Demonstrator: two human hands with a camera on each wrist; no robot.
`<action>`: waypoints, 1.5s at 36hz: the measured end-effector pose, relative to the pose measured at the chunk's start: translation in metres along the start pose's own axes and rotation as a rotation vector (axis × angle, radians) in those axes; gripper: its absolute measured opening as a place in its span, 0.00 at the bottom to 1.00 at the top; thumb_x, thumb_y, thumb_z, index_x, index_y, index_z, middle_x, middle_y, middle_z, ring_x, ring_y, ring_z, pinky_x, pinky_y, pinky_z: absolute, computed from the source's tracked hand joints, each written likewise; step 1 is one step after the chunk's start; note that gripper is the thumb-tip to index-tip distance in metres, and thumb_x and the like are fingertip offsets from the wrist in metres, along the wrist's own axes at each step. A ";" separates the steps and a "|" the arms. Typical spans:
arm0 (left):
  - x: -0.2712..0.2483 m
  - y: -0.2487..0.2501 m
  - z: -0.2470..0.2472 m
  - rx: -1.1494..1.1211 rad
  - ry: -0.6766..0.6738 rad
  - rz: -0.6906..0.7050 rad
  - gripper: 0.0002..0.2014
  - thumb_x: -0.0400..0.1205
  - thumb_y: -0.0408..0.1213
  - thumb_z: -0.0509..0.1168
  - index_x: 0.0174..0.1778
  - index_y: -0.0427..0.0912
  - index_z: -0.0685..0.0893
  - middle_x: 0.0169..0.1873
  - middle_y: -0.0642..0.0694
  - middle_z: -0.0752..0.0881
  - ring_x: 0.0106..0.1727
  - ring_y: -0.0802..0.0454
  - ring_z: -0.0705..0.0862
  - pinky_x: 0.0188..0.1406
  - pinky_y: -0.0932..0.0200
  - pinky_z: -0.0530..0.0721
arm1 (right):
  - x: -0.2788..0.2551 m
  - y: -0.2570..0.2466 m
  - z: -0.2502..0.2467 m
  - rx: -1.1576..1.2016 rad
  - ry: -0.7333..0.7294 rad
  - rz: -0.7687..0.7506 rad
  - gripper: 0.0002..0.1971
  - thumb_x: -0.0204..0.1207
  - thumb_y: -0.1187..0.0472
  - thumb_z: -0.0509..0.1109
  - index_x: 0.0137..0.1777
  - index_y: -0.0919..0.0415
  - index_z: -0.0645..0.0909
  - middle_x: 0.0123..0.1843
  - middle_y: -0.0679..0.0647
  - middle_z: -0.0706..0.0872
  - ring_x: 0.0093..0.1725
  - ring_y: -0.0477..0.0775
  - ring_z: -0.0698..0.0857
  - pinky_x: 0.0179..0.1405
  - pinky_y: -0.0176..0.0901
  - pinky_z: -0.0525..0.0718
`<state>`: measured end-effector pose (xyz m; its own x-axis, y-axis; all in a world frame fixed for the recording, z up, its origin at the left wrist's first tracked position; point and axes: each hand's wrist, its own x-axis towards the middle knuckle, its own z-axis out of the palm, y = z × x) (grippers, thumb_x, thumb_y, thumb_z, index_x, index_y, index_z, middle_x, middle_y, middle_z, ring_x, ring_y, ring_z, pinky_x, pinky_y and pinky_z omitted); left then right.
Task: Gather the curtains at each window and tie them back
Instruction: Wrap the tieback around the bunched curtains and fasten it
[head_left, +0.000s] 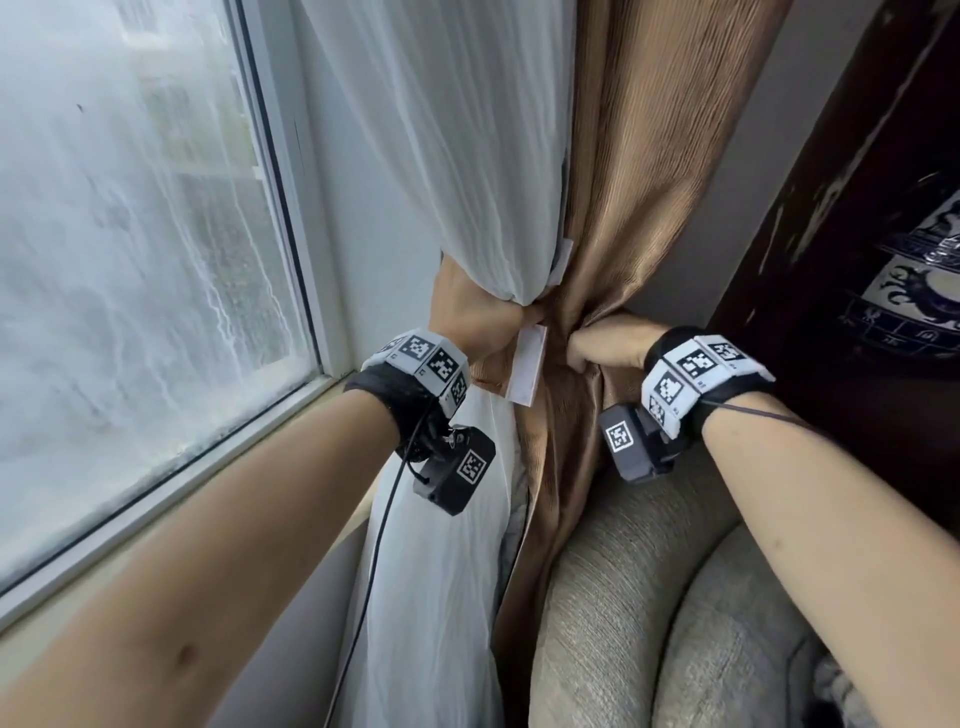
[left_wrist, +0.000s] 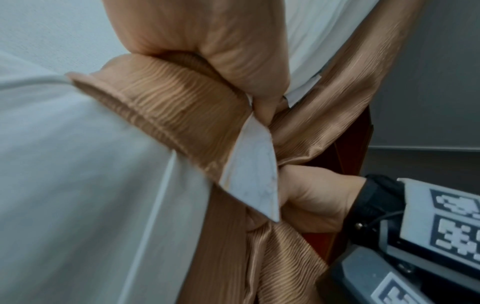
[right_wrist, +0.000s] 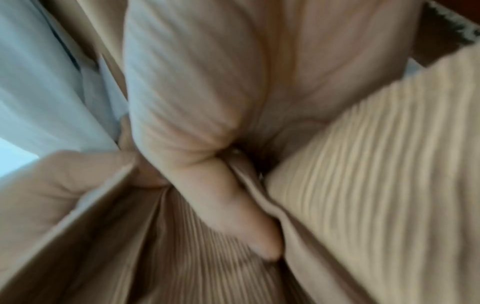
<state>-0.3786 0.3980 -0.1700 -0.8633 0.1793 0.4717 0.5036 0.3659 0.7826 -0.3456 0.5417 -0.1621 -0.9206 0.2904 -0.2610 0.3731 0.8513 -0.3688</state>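
From the head view, your left hand (head_left: 475, 322) sits at the waist of the bundle, fingers curled round the tan tieback band (head_left: 457, 280) where it wraps the white sheer curtain (head_left: 447, 156). The sheer hangs just above and below that hand, pinched in at the band. A white tab (head_left: 527, 364) on the band's end hangs just right of your left hand, between your two hands. Your right hand (head_left: 608, 345) is closed in a fist on folds of the brown curtain (head_left: 649, 156), which lies just right of the sheer and touches it. The window (head_left: 130, 234) is to your left, a grey sofa arm (head_left: 623, 597) below your right wrist, and a dark cabinet (head_left: 857, 234) at far right.

In the left wrist view, your left hand (left_wrist: 221, 51) grips the band (left_wrist: 168, 102) from above, thumb tip pressed at the point where band and tab (left_wrist: 254, 174) meet. The band loops round the sheer (left_wrist: 78, 164), and your right hand (left_wrist: 317, 195) clenches brown curtain (left_wrist: 350, 82) just past the tab.

The right wrist view is blurred. Your right hand (right_wrist: 207, 123) is curled into ribbed brown fabric (right_wrist: 376, 164), which lies against palm and fingers on both sides. Your left hand (right_wrist: 64, 185) shows at lower left, near it, with the sheer (right_wrist: 39, 92) above.
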 end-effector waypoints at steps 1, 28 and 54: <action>0.000 0.001 0.001 -0.007 0.006 0.010 0.21 0.61 0.52 0.76 0.46 0.46 0.86 0.44 0.52 0.82 0.55 0.45 0.84 0.53 0.58 0.79 | -0.001 0.001 -0.004 -0.056 -0.007 0.000 0.01 0.69 0.65 0.69 0.37 0.62 0.80 0.37 0.55 0.79 0.35 0.52 0.75 0.29 0.39 0.69; 0.016 -0.036 -0.002 -0.165 -0.128 -0.130 0.25 0.53 0.38 0.86 0.45 0.42 0.89 0.45 0.50 0.89 0.54 0.50 0.88 0.52 0.58 0.85 | -0.003 0.035 0.000 0.815 0.221 0.008 0.16 0.85 0.66 0.55 0.36 0.53 0.74 0.38 0.50 0.80 0.41 0.54 0.81 0.50 0.51 0.81; 0.033 -0.048 0.022 -0.011 0.060 -0.111 0.47 0.53 0.49 0.80 0.71 0.43 0.78 0.65 0.49 0.80 0.65 0.53 0.79 0.53 0.66 0.73 | -0.015 0.020 0.019 0.969 0.342 -0.309 0.16 0.68 0.73 0.74 0.55 0.62 0.78 0.48 0.61 0.87 0.48 0.59 0.89 0.50 0.54 0.91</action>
<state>-0.4318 0.4070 -0.2008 -0.9103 0.0837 0.4053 0.4060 0.3706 0.8353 -0.3223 0.5466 -0.1827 -0.9180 0.3569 0.1729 -0.0875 0.2429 -0.9661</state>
